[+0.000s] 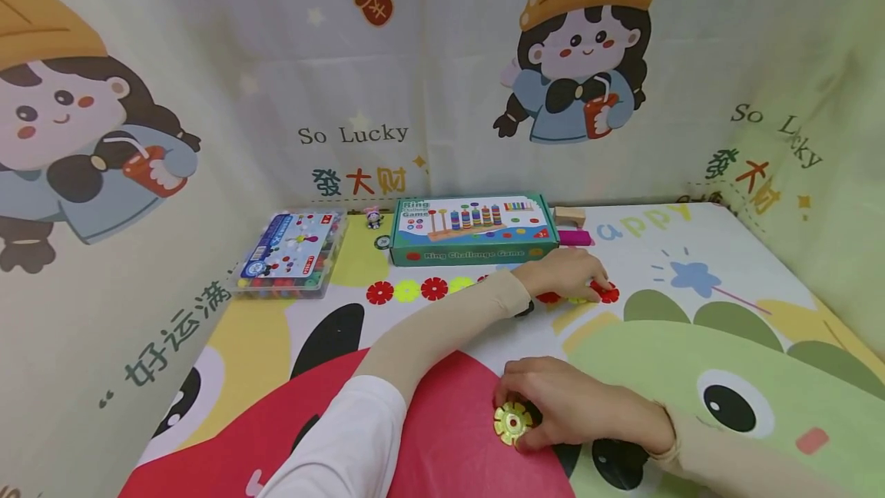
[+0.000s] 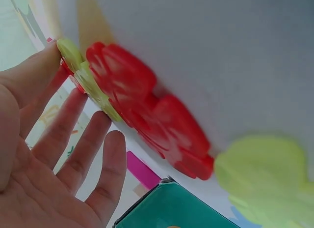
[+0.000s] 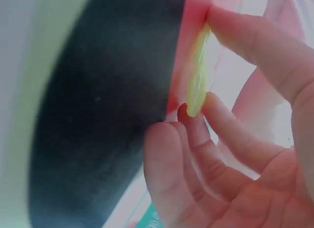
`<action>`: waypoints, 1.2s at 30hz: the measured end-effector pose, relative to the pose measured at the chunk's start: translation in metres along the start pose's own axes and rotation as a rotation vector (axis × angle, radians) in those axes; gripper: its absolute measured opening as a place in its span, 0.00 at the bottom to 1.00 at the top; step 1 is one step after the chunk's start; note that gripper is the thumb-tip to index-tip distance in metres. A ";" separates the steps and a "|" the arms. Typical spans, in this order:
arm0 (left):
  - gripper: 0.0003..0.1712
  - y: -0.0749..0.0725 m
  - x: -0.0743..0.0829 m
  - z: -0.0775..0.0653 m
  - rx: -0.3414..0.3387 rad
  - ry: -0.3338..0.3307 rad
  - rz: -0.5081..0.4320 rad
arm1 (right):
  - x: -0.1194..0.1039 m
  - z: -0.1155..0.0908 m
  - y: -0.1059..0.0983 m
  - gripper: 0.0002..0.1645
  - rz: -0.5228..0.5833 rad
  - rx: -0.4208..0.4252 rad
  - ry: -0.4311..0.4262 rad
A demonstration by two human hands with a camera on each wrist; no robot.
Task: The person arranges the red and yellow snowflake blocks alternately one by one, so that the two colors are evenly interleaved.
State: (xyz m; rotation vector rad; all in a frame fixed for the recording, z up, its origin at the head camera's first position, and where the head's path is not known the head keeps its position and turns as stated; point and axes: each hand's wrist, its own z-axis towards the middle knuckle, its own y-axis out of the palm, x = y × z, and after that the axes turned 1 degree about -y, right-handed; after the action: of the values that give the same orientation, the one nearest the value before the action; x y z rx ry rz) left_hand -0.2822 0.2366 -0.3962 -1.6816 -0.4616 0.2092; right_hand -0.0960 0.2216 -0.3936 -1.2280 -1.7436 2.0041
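Observation:
A row of red and yellow-green slotted plastic discs, flower-like in outline, runs across the table, starting with a red disc point(image 1: 379, 292) on the left. My left hand point(image 1: 568, 271) reaches across to the row's right end, where its fingertips touch around a red disc point(image 1: 608, 293) and a yellow-green disc point(image 2: 91, 85). Its fingers are spread and fairly straight in the left wrist view. The left forearm hides the row's middle. Nearer to me, my right hand point(image 1: 570, 402) pinches a single yellow-green disc point(image 1: 513, 423) on edge between thumb and fingers, over the cloth's red print.
Behind the row lies a green ring game box point(image 1: 473, 253). A clear case of colourful beads point(image 1: 286, 256) sits at the back left, with a small figurine point(image 1: 374, 217) between them. Right of the box are a magenta block point(image 1: 575, 237) and a wooden piece point(image 1: 569, 215).

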 end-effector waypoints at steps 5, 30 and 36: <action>0.21 0.000 -0.002 -0.002 0.001 -0.016 -0.016 | -0.009 -0.004 0.002 0.19 -0.111 0.051 -0.061; 0.21 -0.002 -0.005 -0.002 0.005 -0.004 -0.014 | 0.001 -0.013 -0.012 0.20 -0.073 -0.024 -0.055; 0.21 -0.001 -0.002 0.002 0.004 0.000 -0.023 | 0.053 -0.047 -0.056 0.21 -0.167 0.067 0.038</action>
State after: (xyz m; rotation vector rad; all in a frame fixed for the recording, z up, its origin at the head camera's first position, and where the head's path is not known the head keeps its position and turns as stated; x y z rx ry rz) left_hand -0.2846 0.2374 -0.3958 -1.6717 -0.4801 0.1932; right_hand -0.1162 0.3051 -0.3645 -1.0549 -1.6873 1.9149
